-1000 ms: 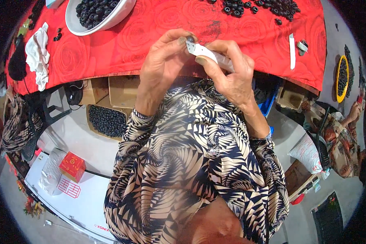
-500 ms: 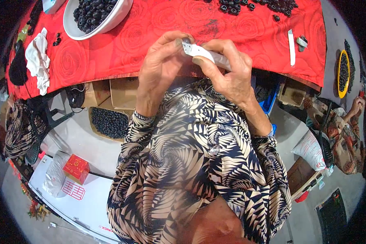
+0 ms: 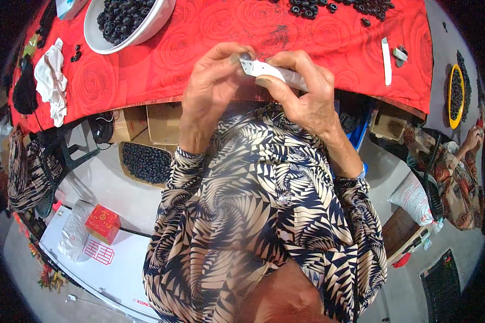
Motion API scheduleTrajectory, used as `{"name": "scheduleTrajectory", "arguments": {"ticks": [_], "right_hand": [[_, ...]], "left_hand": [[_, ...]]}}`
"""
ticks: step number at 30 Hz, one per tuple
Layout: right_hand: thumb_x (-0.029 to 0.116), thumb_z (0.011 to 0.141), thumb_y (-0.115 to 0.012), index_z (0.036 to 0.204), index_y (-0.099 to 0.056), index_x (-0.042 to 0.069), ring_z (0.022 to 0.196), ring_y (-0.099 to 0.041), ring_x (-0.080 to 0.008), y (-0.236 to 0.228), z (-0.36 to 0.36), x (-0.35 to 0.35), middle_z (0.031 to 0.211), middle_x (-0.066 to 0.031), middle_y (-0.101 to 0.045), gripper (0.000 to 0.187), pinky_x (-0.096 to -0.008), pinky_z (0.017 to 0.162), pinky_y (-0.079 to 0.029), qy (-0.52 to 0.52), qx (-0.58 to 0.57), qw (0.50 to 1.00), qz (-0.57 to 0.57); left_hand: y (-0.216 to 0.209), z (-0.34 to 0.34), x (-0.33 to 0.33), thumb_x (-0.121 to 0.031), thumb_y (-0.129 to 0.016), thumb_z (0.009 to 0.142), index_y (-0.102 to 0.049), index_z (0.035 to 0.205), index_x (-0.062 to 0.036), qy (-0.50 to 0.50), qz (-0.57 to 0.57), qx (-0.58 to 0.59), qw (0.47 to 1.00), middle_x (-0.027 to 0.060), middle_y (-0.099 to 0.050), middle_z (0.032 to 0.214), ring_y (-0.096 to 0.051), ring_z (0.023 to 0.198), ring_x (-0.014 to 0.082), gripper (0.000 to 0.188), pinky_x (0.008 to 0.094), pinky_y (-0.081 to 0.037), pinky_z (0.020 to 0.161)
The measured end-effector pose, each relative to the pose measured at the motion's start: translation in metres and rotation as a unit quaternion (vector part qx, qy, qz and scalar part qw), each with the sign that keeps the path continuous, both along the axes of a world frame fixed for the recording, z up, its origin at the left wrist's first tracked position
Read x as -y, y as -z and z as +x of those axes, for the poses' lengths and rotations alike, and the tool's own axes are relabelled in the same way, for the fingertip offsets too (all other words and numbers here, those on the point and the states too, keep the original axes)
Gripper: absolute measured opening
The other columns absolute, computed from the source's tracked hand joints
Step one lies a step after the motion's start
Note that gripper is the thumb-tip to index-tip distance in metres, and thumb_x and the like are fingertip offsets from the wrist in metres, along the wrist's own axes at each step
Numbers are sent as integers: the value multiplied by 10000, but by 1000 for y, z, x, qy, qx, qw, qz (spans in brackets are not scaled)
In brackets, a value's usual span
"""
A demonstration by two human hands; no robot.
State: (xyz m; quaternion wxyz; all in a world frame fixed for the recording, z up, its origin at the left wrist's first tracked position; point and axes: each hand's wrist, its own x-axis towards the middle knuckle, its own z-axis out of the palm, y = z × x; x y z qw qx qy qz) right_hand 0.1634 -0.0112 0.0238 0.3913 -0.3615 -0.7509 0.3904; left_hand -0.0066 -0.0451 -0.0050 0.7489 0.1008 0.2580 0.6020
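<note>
My right hand [image 3: 307,89] is closed around the white, wrapped-looking handle of a small flat blade [image 3: 260,70]. The thumb lies along the near side of the handle, and the blade's pale metal tip points left. My left hand [image 3: 213,81] pinches a small dark rubber-like part [image 3: 246,55] between thumb and fingertips, right at the blade's tip. The fingers cover most of this part. Both hands are raised over the near edge of the red table cloth [image 3: 167,70].
A white bowl [image 3: 108,49] of black ring-shaped parts stands at the far left. Loose black parts [image 3: 307,9] lie at the far side. A white cloth [image 3: 51,81] is on the left, a white strip [image 3: 387,62] on the right. Below the table sits a carton of dark parts [image 3: 145,163].
Both hands keep their grips at nearly the same place. The blade's tip has tilted slightly down beside the small dark part.
</note>
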Motion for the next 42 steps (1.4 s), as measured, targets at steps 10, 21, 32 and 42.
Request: {"name": "scheduleTrajectory", "arguments": {"ticks": [10,21,32,42], "right_hand": [[123,705,-680,832,-565,20,552,-599,-241,5,4,-9,694,-115,-599,200,-315,487,-470,-26,-2,999,40],[26,778,-618,900,-528,-30,714,-573,-95,-1,13,-19,798,-66,-610,162,-205,626,-459,106,-129,977,-131],[50,785,-616,888,-529,-23,715,-576,-92,8,10,-10,788,-67,-615,153,-220,628,-472,90,-105,971,-194],[62,789,-615,889,-530,-23,713,-578,-96,1,9,-7,793,-67,-615,156,-222,630,-473,76,-103,969,-210]], "left_hand": [[1,-5,1,-70,-571,812,-561,930,19,25,18,-16,999,128,-590,907,-561,843,175,148,276,-457,778],[1,-2,0,-41,-565,798,-527,1070,35,11,9,36,999,184,-537,1017,-532,917,249,285,284,-443,844],[0,2,0,-54,-519,847,-549,1037,31,1,29,41,999,138,-572,965,-557,899,223,210,283,-455,832],[-8,4,-1,-73,-511,862,-534,1048,37,9,20,-26,999,94,-564,949,-553,892,163,217,274,-450,842]]}}
